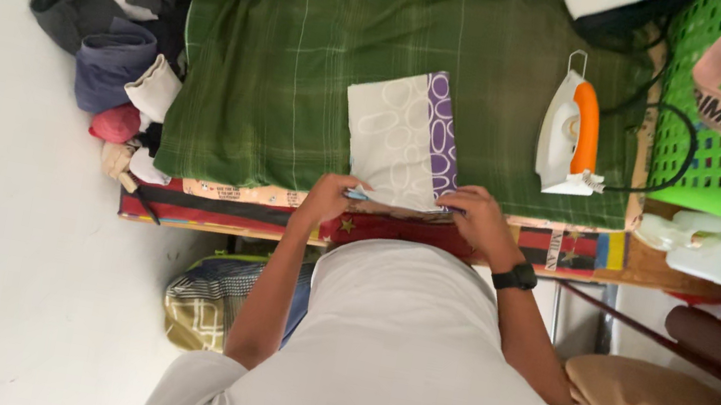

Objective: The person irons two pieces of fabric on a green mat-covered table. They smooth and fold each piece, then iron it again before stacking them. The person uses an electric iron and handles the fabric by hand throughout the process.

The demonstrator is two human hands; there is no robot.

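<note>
Both hands, left hand (329, 199) and right hand (476, 214), pinch the near edge of the folded white-and-purple cloth (401, 136) at frame centre; its long axis runs up-frame, away from them, equally near both.

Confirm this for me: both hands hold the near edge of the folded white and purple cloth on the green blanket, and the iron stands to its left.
One thing is wrong. The iron stands to the right of the folded cloth, not the left, as the head view shows. The left hand and right hand do hold its near edge on the green blanket.
</note>
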